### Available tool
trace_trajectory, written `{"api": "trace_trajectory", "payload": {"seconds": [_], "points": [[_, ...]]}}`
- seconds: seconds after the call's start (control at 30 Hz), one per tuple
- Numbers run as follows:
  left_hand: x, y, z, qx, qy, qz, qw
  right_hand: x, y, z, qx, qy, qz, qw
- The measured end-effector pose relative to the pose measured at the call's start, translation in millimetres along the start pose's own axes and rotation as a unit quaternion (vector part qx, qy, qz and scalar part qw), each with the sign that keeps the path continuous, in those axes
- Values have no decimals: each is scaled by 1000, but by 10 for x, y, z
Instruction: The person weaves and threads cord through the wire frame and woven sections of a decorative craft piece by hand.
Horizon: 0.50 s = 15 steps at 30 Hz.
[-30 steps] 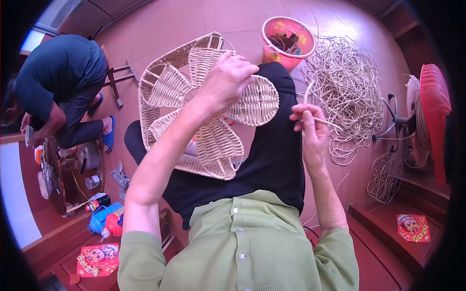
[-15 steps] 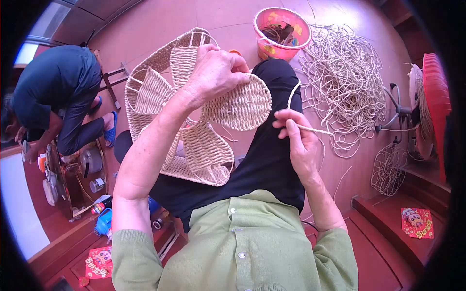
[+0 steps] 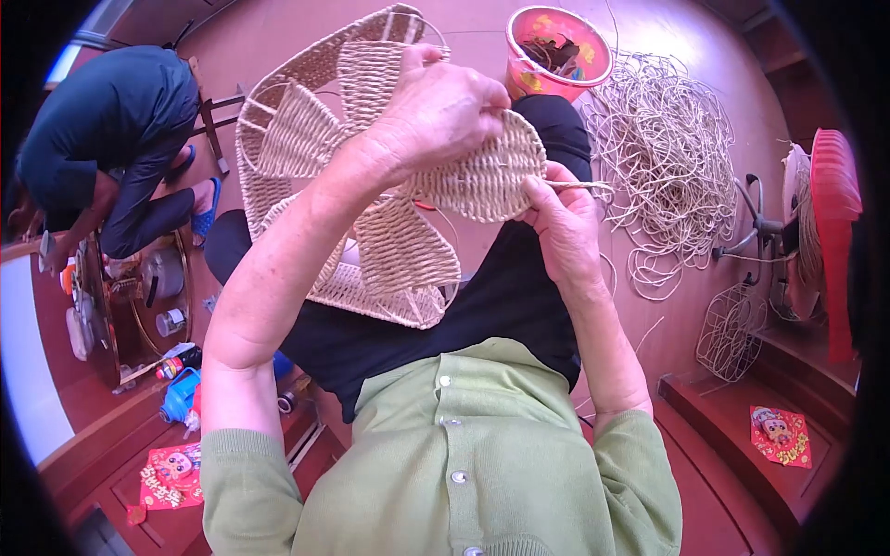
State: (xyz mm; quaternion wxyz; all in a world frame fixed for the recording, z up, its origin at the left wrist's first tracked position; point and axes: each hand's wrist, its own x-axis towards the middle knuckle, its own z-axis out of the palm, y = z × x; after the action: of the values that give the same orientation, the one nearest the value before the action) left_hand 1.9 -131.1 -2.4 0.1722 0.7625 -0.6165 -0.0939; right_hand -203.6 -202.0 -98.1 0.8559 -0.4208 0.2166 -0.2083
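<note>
A pale woven basket (image 3: 269,199) with rounded, petal-shaped panels rests tilted over my lap. My left hand (image 3: 450,107) is closed over the upper edge of its right-hand petal (image 3: 482,181); some fingertips are hidden behind the weave. At that petal's right rim, my right hand (image 3: 567,222) pinches a twisted straw cord (image 3: 584,185) between thumb and fingers. The cord's loop sticks out to the right of the hand. Whether its end passes through the weave cannot be seen.
A big tangled heap of cord (image 3: 663,148) lies on the floor at right, beside a pink bucket (image 3: 559,82) holding scraps. A wire frame (image 3: 730,334) and a red plastic stool-like object (image 3: 837,241) stand farther right. Another person (image 3: 107,139) bends over at left.
My right hand has moved up and left with the cord, from apart to the petal's rim. My left hand and the petal have shifted slightly up and right in view.
</note>
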Motion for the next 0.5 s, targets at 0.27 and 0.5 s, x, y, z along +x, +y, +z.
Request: {"api": "trace_trajectory", "payload": {"seconds": [0.27, 0.5], "points": [[-159, 10, 171, -7, 46, 13, 999, 37, 14, 214, -45, 15, 5, 999], [-257, -62, 360, -85, 131, -26, 987, 117, -38, 214, 71, 29, 11, 997]]}}
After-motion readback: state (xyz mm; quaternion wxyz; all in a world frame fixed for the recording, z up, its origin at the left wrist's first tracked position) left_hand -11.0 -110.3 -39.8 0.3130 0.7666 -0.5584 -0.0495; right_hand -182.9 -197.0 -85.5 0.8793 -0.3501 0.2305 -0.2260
